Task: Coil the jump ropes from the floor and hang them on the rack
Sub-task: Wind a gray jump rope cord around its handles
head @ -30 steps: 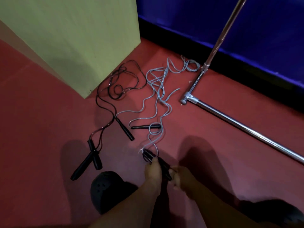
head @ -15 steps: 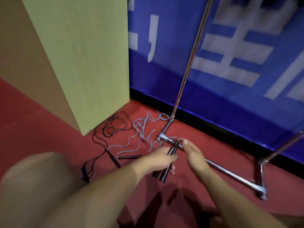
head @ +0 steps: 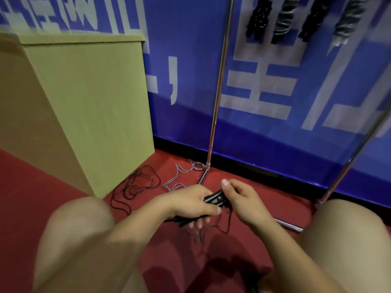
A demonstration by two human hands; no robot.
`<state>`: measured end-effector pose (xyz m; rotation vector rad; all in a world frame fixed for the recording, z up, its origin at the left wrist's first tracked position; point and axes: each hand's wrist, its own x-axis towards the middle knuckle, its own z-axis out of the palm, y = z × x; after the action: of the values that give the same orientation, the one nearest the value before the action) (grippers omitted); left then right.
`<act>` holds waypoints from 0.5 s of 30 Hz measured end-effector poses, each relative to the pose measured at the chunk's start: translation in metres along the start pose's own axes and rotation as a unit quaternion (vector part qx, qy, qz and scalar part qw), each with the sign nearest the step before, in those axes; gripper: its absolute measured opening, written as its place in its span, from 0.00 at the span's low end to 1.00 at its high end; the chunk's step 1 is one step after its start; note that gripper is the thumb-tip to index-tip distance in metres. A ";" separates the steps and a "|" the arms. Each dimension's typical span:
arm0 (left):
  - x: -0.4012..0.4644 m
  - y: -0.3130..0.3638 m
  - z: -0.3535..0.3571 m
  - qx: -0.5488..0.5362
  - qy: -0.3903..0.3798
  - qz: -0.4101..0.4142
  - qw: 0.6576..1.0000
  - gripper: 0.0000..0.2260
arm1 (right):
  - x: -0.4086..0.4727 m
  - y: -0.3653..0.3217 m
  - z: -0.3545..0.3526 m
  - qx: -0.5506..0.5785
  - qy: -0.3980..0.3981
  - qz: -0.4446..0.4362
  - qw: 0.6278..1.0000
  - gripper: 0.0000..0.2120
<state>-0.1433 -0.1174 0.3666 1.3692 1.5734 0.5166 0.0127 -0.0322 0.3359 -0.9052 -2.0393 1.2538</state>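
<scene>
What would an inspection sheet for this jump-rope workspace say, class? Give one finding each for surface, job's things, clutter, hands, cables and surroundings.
Surface: red floor, shadowed near the knees.
Job's things: black handles held in both hands; a black rope and a grey rope lie loose on the floor; coiled ropes hang from the rack.
Clutter: nothing seen.
Hands: left hand grips the handles; right hand pinches them at the top end.
Cables: a thin cord dangles below the hands.
Surroundings: yellow-green box on the left, blue banner behind the rack.
</scene>
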 end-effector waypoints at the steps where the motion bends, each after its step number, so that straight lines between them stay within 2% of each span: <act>1: -0.002 -0.002 -0.005 0.021 0.005 0.001 1.000 0.07 | -0.002 0.000 0.000 -0.033 -0.001 0.006 0.999 0.21; 4: -0.012 -0.015 -0.016 0.084 0.031 0.009 0.996 0.08 | -0.009 0.004 0.003 -0.103 -0.076 0.032 0.991 0.23; 6: -0.016 -0.027 -0.017 0.166 0.087 0.018 0.982 0.12 | -0.013 0.007 0.008 -0.040 -0.134 0.095 0.986 0.24; 7: -0.017 -0.033 -0.017 0.223 0.131 0.013 0.966 0.14 | -0.014 0.006 0.010 0.008 -0.139 0.133 0.981 0.22; 9: -0.015 -0.043 -0.015 0.285 0.244 0.020 0.927 0.15 | -0.016 0.002 0.015 0.090 -0.093 0.180 0.975 0.18; 10: -0.014 -0.044 -0.013 0.275 0.305 0.033 0.911 0.13 | -0.015 0.000 0.016 0.121 -0.055 0.194 0.972 0.18; 12: -0.015 -0.044 -0.009 0.191 0.409 0.050 0.891 0.09 | -0.013 -0.004 0.017 0.163 0.006 0.203 0.966 0.16; 15: -0.021 -0.040 0.005 0.037 0.448 0.017 0.893 0.08 | -0.012 -0.004 0.023 0.170 0.040 0.190 0.966 0.16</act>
<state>-0.1616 -0.1494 0.3402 1.2757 2.3089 1.2452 0.0017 -0.0552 0.3294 -1.1879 -1.5639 1.6765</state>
